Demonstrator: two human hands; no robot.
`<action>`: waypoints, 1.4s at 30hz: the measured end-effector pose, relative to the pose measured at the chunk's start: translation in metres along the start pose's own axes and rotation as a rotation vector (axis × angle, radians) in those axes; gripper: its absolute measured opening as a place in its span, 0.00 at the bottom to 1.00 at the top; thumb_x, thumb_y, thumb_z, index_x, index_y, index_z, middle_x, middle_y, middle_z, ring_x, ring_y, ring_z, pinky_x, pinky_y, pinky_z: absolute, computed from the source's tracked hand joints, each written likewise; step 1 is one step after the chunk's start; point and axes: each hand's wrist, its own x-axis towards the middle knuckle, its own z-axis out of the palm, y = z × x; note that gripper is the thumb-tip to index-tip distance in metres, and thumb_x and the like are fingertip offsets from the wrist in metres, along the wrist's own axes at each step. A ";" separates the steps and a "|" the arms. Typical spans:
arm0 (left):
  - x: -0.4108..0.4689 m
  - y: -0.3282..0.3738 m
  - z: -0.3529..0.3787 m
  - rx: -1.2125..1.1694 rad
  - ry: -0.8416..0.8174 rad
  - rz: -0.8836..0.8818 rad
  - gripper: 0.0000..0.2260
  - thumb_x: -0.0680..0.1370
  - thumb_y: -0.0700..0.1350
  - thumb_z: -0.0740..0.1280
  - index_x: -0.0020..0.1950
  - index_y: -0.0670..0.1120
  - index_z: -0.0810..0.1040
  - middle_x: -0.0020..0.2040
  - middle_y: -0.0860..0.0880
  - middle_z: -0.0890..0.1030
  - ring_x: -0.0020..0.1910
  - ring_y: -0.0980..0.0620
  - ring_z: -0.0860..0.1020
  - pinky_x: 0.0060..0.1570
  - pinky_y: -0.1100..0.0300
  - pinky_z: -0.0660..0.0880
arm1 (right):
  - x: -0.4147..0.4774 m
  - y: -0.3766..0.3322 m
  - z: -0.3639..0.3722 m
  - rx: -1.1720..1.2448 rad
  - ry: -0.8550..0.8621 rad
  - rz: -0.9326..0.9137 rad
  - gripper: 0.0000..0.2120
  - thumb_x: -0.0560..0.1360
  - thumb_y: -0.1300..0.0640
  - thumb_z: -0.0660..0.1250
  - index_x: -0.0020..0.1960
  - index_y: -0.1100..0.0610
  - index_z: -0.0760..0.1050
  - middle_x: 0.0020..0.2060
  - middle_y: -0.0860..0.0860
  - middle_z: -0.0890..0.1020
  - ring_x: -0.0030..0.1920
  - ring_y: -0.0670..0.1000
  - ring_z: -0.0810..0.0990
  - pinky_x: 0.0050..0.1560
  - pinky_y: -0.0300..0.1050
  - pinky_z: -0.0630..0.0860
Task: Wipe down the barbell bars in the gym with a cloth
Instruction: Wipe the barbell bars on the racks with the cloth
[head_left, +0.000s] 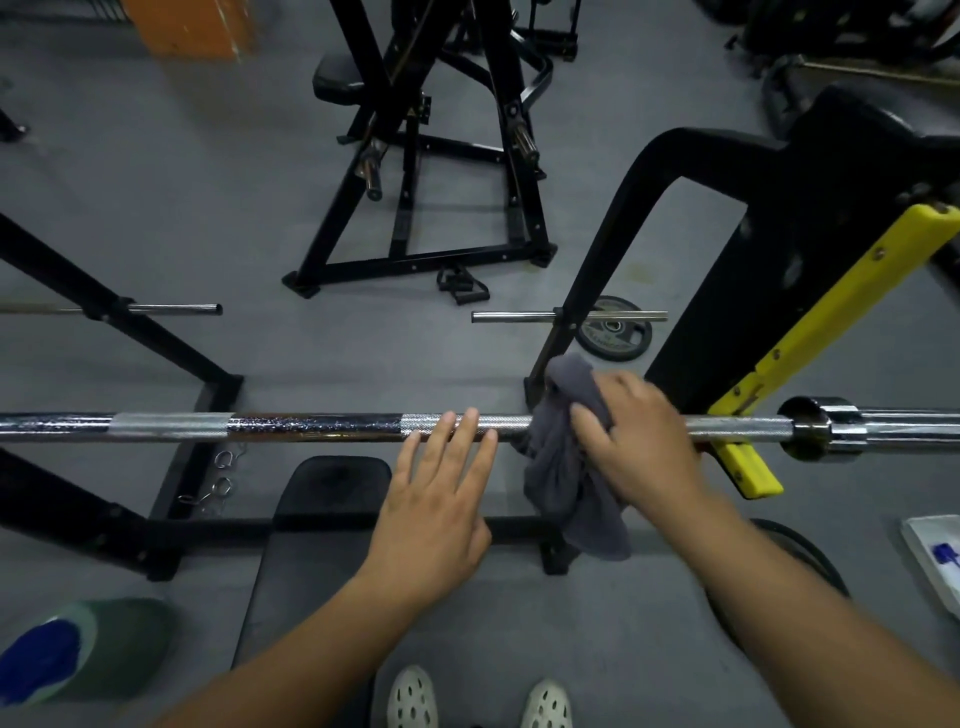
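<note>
Lowest in the frame, our pale shoes (410, 696) stand beside the black pad (311, 525). Just above them our left hand (436, 488) lies spread, fingers straight, fingertips resting on the barbell bar (311, 427). The bar runs across the middle of the frame from edge to edge.

To the right of that hand, our right hand (639, 441) curls over the grey cloth (561, 478) and clamps it onto a knurled stretch of the bar. The cloth's loose tail hangs below.

To do this stroke well, we should probably wrap the cloth fully round the bar, not only over the top. The left fingertips can steady the bar against rolling while we draw the cloth along with firm pressure. Knurling likely traps grime, so a twist as we slide should help. The speckled middle stretch looks in need of a pass too.

Further right, the bar sits in the yellow hook (810, 338). We should gather the tail so that it does not snag there. Beyond, a weight plate (613, 332) lies on the floor.
</note>
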 end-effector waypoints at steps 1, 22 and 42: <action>0.000 0.000 0.000 -0.007 0.003 -0.001 0.38 0.69 0.49 0.65 0.79 0.45 0.60 0.81 0.42 0.57 0.80 0.42 0.55 0.75 0.39 0.58 | -0.002 -0.018 0.013 0.003 0.045 0.030 0.21 0.74 0.43 0.60 0.62 0.53 0.76 0.55 0.53 0.79 0.55 0.58 0.78 0.56 0.55 0.73; -0.010 -0.014 -0.003 -0.013 -0.014 -0.067 0.38 0.71 0.50 0.64 0.80 0.41 0.59 0.81 0.42 0.56 0.80 0.44 0.54 0.76 0.41 0.57 | -0.032 -0.011 0.017 -0.158 0.129 -0.008 0.26 0.65 0.59 0.74 0.63 0.51 0.76 0.61 0.53 0.78 0.60 0.60 0.76 0.56 0.58 0.72; -0.005 -0.010 0.000 0.008 -0.002 -0.055 0.40 0.70 0.50 0.67 0.79 0.39 0.60 0.80 0.40 0.58 0.80 0.41 0.56 0.75 0.37 0.59 | -0.048 -0.003 0.025 -0.233 0.118 -0.029 0.31 0.64 0.59 0.71 0.67 0.49 0.74 0.66 0.54 0.74 0.63 0.61 0.71 0.57 0.56 0.73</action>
